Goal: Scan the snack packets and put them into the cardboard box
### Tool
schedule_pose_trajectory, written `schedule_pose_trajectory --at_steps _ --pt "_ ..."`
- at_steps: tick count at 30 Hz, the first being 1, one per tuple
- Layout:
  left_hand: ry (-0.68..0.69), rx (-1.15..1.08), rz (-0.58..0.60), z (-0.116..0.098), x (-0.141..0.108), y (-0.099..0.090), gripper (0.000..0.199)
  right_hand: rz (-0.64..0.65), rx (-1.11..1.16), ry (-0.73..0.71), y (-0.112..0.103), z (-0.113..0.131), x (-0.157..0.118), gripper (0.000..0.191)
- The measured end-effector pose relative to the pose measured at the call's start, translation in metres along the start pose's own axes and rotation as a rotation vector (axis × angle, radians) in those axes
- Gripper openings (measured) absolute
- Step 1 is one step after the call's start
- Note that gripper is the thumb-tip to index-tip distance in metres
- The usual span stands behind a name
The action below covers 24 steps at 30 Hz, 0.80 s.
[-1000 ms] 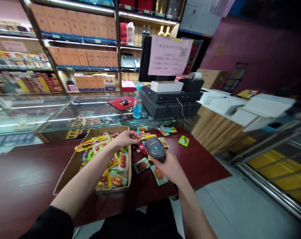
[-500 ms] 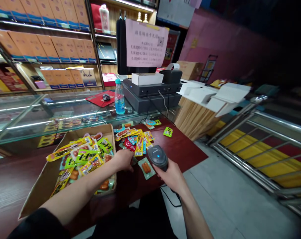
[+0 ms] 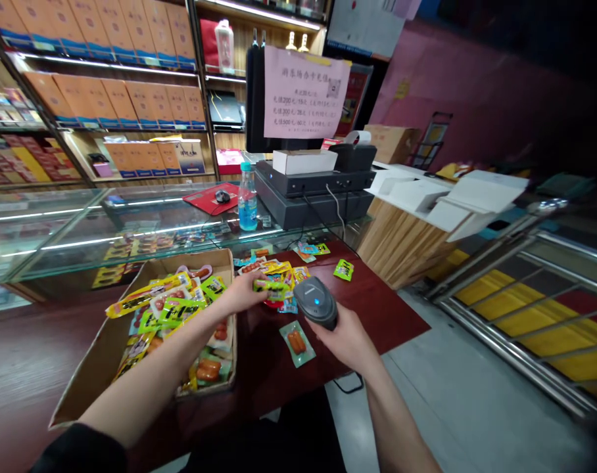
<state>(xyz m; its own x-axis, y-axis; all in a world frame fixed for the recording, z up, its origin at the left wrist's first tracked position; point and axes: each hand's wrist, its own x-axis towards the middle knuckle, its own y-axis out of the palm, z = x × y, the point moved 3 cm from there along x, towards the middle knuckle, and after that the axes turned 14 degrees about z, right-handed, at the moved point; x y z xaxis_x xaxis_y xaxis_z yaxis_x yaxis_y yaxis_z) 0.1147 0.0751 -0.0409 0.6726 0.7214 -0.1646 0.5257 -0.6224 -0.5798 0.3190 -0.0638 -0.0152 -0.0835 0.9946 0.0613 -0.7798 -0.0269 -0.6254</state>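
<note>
Between the fingers of my left hand is a green snack packet, raised over a heap of small packets on the dark red table. My right hand is wrapped round a grey barcode scanner with a blue light on top; its head points toward the green packet. Below the scanner lies a clear packet of small sausages. Under and beyond my left forearm stands a cardboard box, holding many sausage and snack packets; the forearm hides part of them.
A lone green packet lies right of the heap. Behind, a blue drink bottle and a mouse stand on the glass counter beside a dark cash register. A metal railing is at the right.
My left hand has come up from the table beside the heap with a green packet in its fingers. The scanner stays in my right hand. The camera view has shifted slightly left.
</note>
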Motion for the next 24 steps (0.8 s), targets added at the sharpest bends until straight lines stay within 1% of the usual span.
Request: schedule_pose_trajectory --at_steps 2,4,6,8,9,12,14,17,19,22,24 --pt "-0.012 -0.289 -0.073 0.005 0.002 -0.019 0.043 0.027 -0.032 -0.070 -0.010 0.007 0.019 0.028" --pt "-0.006 -0.553 -0.101 0.010 0.003 -0.033 0.045 0.067 -0.051 -0.125 -0.018 0.013 0.041 0.033" --pt "-0.001 -0.734 -0.133 0.014 0.003 -0.043 0.044 0.107 -0.061 -0.160 -0.018 0.016 0.062 0.032" --pt "-0.015 -0.841 -0.162 0.017 0.003 -0.048 0.043 0.146 -0.080 -0.206 -0.012 0.016 0.080 0.029" --pt "-0.021 -0.877 -0.167 0.019 0.003 -0.050 0.044 0.191 -0.078 -0.260 -0.007 0.017 0.087 0.028" --pt "-0.017 -0.927 -0.201 0.022 0.004 -0.053 0.044 0.384 -0.065 -0.449 0.011 0.018 0.102 0.026" --pt "0.005 -0.927 -0.268 0.024 0.005 -0.058 0.043 0.429 -0.085 -0.511 0.017 0.017 0.113 0.022" --pt "0.052 -0.931 -0.375 0.029 0.006 -0.067 0.041 0.388 -0.146 -0.522 0.018 0.011 0.133 0.028" --pt "0.061 -0.946 -0.403 0.033 0.007 -0.072 0.040 0.371 -0.135 -0.502 0.017 0.005 0.145 0.034" --pt "0.033 -0.955 -0.440 0.037 0.007 -0.077 0.039 0.397 -0.019 -0.460 0.019 -0.005 0.158 0.028" --pt "0.021 -0.957 -0.469 0.039 0.007 -0.079 0.039 0.426 0.009 -0.436 0.022 -0.007 0.161 0.023"
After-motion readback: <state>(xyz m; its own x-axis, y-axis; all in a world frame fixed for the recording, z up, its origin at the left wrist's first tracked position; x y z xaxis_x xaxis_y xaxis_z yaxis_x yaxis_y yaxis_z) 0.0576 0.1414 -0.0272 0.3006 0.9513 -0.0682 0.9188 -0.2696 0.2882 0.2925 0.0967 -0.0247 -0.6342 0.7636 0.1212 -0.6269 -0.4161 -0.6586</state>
